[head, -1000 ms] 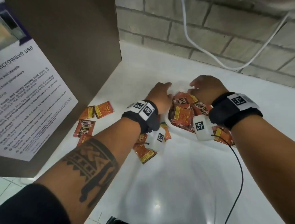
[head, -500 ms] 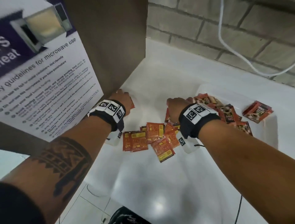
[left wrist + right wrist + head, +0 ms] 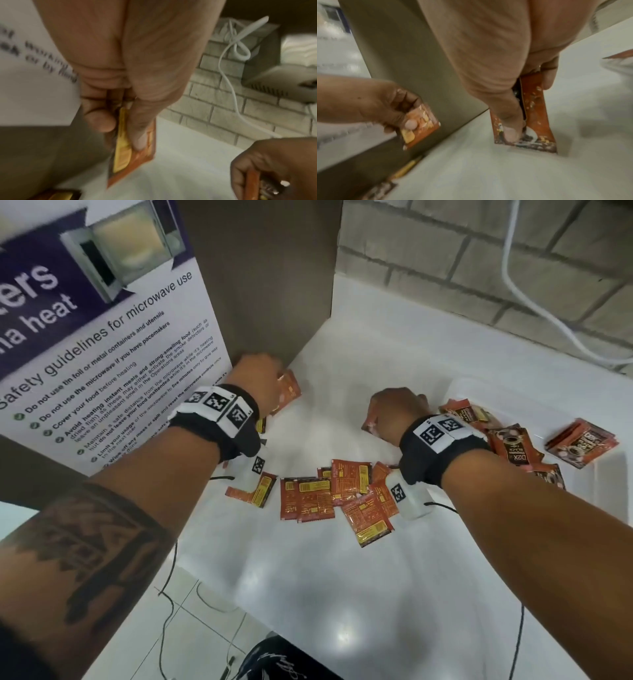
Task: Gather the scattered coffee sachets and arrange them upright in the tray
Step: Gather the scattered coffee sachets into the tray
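Note:
Several orange-red coffee sachets (image 3: pixel 325 494) lie scattered flat on the white counter between my wrists. My left hand (image 3: pixel 257 374) pinches a sachet (image 3: pixel 287 392) by the brown panel; the left wrist view shows thumb and fingers on that sachet (image 3: pixel 130 152). My right hand (image 3: pixel 397 412) grips a sachet (image 3: pixel 370 424) left of the white tray (image 3: pixel 613 484); in the right wrist view that sachet (image 3: pixel 534 119) hangs on edge just above the counter. More sachets (image 3: pixel 513 446) lie heaped in the tray, and a small bundle (image 3: pixel 582 443) rests at its right.
A brown panel (image 3: pixel 260 275) carrying a microwave safety poster (image 3: pixel 102 354) stands at the left. A brick wall (image 3: pixel 479 258) with a white cable (image 3: pixel 534 302) runs along the back. Thin black wires (image 3: pixel 520 631) trail off my wrists over the counter's front edge.
Both hands left the tray and swung left to the scattered sachets. Each now holds a sachet lifted from the counter, and the view has turned left.

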A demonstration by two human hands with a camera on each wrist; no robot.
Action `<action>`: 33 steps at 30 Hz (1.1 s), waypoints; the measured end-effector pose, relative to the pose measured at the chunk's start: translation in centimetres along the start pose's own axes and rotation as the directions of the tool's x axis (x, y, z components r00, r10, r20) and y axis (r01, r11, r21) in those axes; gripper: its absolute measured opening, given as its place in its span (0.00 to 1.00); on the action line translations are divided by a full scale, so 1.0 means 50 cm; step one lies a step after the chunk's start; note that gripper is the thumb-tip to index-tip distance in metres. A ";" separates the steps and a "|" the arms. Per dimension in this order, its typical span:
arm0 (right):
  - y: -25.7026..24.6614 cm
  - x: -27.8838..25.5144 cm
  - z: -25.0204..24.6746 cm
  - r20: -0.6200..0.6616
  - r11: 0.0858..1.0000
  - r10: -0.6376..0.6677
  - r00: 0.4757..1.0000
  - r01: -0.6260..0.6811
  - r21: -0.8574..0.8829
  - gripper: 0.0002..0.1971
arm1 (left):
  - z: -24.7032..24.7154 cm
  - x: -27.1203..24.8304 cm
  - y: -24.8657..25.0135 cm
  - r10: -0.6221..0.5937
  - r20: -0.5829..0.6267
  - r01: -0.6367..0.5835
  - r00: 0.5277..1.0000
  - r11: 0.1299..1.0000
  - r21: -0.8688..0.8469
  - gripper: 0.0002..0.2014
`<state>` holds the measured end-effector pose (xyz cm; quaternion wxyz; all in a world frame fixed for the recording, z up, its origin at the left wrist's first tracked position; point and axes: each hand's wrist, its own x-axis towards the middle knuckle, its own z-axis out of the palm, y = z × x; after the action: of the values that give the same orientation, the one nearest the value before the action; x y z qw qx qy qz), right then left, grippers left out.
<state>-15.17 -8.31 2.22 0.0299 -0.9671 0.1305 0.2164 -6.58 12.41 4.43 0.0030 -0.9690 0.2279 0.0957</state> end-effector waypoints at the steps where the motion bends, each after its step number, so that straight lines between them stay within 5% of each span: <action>1: -0.003 -0.003 -0.010 -0.024 0.998 -0.033 0.999 0.034 0.050 0.09 | -0.007 -0.006 -0.008 -0.002 0.021 0.002 1.000 1.000 0.007 0.16; 5: -0.032 -0.037 -0.034 0.010 0.945 -0.194 0.981 0.184 0.269 0.08 | 0.019 -0.037 -0.024 -0.087 0.293 0.057 0.952 0.992 0.109 0.13; 9: -0.055 -0.061 -0.021 0.260 0.953 -0.300 0.918 0.280 0.111 0.12 | 0.077 -0.046 -0.034 -0.104 0.396 0.046 0.912 0.987 0.154 0.12; 12: -0.054 -0.068 0.000 0.317 0.954 -0.294 0.902 0.295 0.048 0.17 | 0.081 -0.057 -0.017 -0.025 0.435 -0.054 0.900 0.984 0.170 0.08; 18: -0.057 -0.078 0.028 0.304 0.962 -0.259 0.917 0.274 -0.007 0.22 | 0.078 -0.037 0.006 0.022 0.256 -0.028 0.966 0.999 0.019 0.19; 27: -0.062 -0.071 0.058 0.244 0.987 -0.160 0.957 0.163 0.010 0.23 | 0.082 -0.015 0.017 -0.022 0.226 0.054 0.974 0.989 -0.138 0.26; 33: -0.053 -0.076 0.049 0.104 0.976 -0.171 0.980 0.154 0.155 0.32 | 0.073 -0.012 0.005 -0.072 0.059 0.088 0.996 0.933 -0.349 0.24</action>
<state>-18.82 -4.57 1.63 0.1261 -0.9554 0.0644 0.2591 -7.88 12.61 0.98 -0.1610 -0.9599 0.1673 0.1568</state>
